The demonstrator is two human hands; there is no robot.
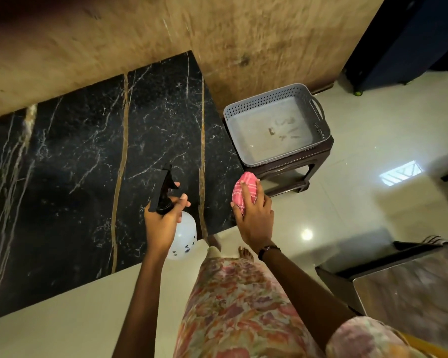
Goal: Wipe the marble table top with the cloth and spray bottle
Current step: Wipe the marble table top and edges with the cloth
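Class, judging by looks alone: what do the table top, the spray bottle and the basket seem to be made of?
Table top: polished black marble, by its white and gold veins. Spray bottle: translucent white plastic body, black plastic trigger head. Basket: grey moulded plastic, probably, by its perforated walls.

Black gold-veined marble table top (88, 156), beside stool-borne grey basket (318, 125).

You wear a floral dress (233, 306) in pinks and oranges, lower centre of the frame, and a dark wristband (268, 250) on your right wrist; your foot (245, 254) is bare.
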